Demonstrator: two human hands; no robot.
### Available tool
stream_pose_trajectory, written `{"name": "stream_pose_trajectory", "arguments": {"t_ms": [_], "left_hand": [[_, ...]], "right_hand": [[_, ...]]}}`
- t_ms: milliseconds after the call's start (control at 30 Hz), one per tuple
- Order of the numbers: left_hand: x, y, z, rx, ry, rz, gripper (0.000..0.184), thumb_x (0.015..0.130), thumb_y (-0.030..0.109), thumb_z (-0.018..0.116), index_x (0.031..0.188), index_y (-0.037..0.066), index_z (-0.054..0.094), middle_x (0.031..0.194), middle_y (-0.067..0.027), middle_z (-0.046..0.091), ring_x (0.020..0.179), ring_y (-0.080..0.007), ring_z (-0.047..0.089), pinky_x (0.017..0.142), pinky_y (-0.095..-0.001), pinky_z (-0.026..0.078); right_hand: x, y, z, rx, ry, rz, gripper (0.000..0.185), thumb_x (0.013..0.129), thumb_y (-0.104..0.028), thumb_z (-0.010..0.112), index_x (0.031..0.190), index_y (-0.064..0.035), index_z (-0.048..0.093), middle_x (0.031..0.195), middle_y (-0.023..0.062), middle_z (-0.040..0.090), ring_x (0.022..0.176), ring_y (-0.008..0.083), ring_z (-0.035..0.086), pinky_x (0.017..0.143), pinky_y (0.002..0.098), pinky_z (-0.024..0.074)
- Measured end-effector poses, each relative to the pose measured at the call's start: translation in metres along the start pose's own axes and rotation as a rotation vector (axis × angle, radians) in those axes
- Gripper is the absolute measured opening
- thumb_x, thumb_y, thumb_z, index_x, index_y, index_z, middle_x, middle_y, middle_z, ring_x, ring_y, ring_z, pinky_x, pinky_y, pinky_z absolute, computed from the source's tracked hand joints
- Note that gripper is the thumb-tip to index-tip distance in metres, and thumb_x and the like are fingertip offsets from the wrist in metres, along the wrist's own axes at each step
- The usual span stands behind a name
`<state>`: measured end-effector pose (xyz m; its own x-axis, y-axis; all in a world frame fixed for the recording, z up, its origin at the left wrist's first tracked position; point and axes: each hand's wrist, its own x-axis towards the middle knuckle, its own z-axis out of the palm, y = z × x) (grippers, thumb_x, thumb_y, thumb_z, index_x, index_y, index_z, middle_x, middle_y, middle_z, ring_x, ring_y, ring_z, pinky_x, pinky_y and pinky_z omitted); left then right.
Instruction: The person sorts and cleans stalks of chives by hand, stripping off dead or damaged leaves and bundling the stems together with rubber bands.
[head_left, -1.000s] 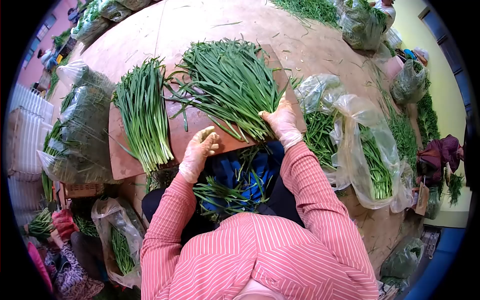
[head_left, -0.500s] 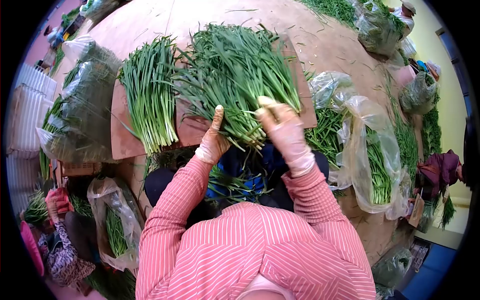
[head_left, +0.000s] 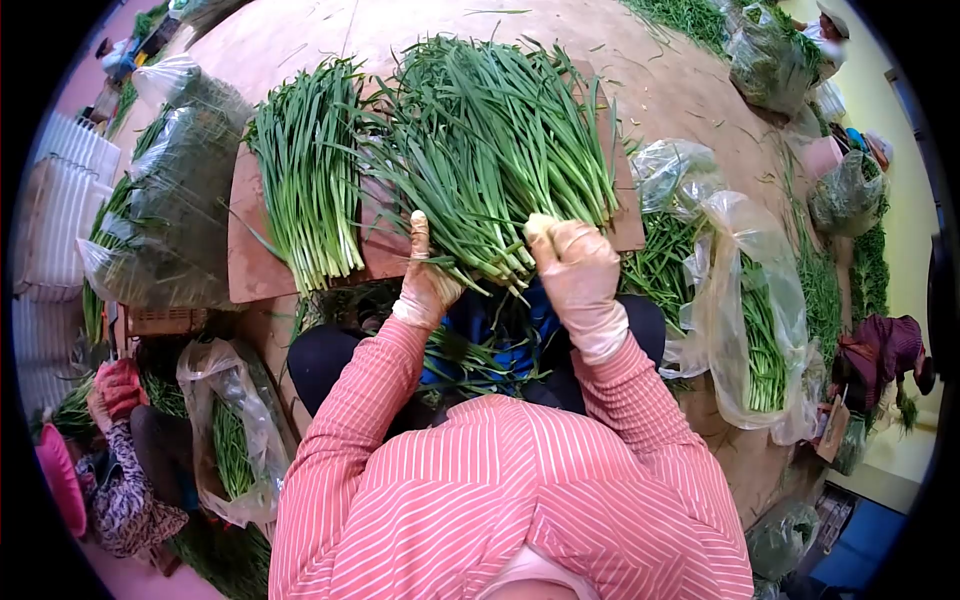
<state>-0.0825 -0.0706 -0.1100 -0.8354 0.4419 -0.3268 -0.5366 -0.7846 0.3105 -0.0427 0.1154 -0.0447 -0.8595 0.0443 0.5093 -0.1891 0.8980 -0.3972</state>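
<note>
Left hand (head_left: 430, 285) and right hand (head_left: 580, 282) are touching the leafy bundle (head_left: 470, 150).
Left thumb is standing apart; right fingers are curling together.

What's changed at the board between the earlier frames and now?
Left hand moved right, in to the large pile's stalk ends. Right hand shifted left from the pile's outer side, fingers now curled by the stalk ends. Whether either grips is unclear. Small bundle unchanged, at the left of the board.
</note>
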Motion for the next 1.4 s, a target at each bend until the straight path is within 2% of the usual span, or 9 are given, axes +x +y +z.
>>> {"name": "stream_pose_trajectory", "arguments": {"t_ms": [200,333,567,633,767,1000,1233,1333,1400], "left_hand": [[-0.001,0.001,-0.005,-0.016,-0.012,-0.025,0.06,0.08,0.049,0.066,0.12,0.007,0.053,0.116,-0.0072,0.06,0.103,-0.0251,0.058,0.093,-0.0409,0.046],[0.005,0.003,-0.022,0.239,0.037,-0.105,0.044,0.082,0.043,0.067,0.109,0.008,0.06,0.103,-0.0049,0.064,0.095,-0.0188,0.06,0.085,-0.032,0.047],[-0.019,0.019,-0.014,0.418,-0.108,-0.093,0.05,0.082,0.042,0.065,0.116,0.006,0.059,0.116,-0.0114,0.06,0.108,-0.0203,0.056,0.095,-0.0391,0.044],[-0.022,0.02,-0.019,0.496,0.111,-0.027,0.046,0.083,0.039,0.064,0.115,0.005,0.059,0.109,-0.0094,0.063,0.099,-0.0187,0.061,0.086,-0.0359,0.049],[-0.045,0.037,0.0,0.41,-0.005,-0.146,0.041,0.091,0.032,0.055,0.119,0.002,0.055,0.105,-0.0066,0.065,0.089,-0.0176,0.063,0.072,-0.0307,0.054],[-0.121,0.049,0.028,0.086,-0.305,-0.031,0.082,0.082,0.025,0.064,0.144,0.0,0.017,0.093,-0.0059,0.053,0.077,-0.0161,0.056,0.068,-0.0287,0.044],[-0.161,0.059,0.02,0.078,-0.309,0.092,0.068,0.077,0.018,0.063,0.136,0.0,0.034,0.088,-0.0086,0.055,0.069,-0.0185,0.057,0.065,-0.0294,0.048],[-0.166,0.059,0.025,0.336,-0.222,0.085,0.052,0.08,0.026,0.067,0.122,0.002,0.05,0.091,-0.0083,0.057,0.074,-0.0186,0.06,0.066,-0.0319,0.05],[-0.168,0.055,0.036,0.412,-0.152,0.013,0.066,0.076,0.024,0.069,0.13,-0.003,0.042,0.09,-0.0092,0.061,0.072,-0.0188,0.061,0.066,-0.0298,0.052]], "right_hand": [[-0.019,-0.011,0.036,0.204,-0.631,0.409,0.058,0.091,-0.044,0.046,0.122,0.0048,0.052,0.112,0.0255,0.059,0.1,0.0362,0.059,0.087,0.0413,0.0456],[-0.034,-0.034,0.059,0.131,-0.371,0.072,0.04,0.089,-0.033,0.048,0.106,0.0015,0.06,0.081,0.015,0.063,0.075,0.0319,0.061,0.068,0.041,0.049],[-0.004,-0.063,0.019,0.165,-0.55,-0.018,0.026,0.085,-0.026,0.055,0.083,-0.0015,0.06,0.072,0.0159,0.06,0.068,0.0331,0.059,0.063,0.0413,0.0481],[0.011,-0.053,0.013,0.11,-0.231,-0.151,0.036,0.081,-0.031,0.062,0.105,-0.0039,0.057,0.091,0.0113,0.063,0.082,0.0256,0.06,0.067,0.0388,0.0477],[0.039,-0.029,0.036,-0.395,-0.427,-0.088,0.102,0.068,-0.048,0.073,0.145,-0.0079,0.018,0.145,0.0153,0.028,0.133,0.0326,0.027,0.107,0.0439,0.0222],[0.058,0.034,0.079,-0.613,-0.455,0.055,0.107,0.069,-0.06,0.066,0.146,-0.0076,0.014,0.15,0.0104,0.019,0.137,0.0292,0.022,0.109,0.042,0.0199],[0.07,0.008,0.057,-0.631,-0.581,0.134,0.109,0.068,-0.059,0.067,0.147,-0.0084,0.012,0.15,0.0145,0.019,0.138,0.0306,0.02,0.11,0.0442,0.0188],[0.047,-0.003,0.048,-0.167,-0.231,-0.183,0.105,0.071,-0.054,0.069,0.143,0.002,0.018,0.146,0.0209,0.027,0.134,0.0347,0.026,0.111,0.0419,0.0202],[0.026,-0.05,0.016,0.83,-0.562,0.116,0.103,0.071,-0.04,0.078,0.142,0.0062,0.019,0.137,0.0173,0.041,0.126,0.0251,0.038,0.107,0.0333,0.0284]]}}
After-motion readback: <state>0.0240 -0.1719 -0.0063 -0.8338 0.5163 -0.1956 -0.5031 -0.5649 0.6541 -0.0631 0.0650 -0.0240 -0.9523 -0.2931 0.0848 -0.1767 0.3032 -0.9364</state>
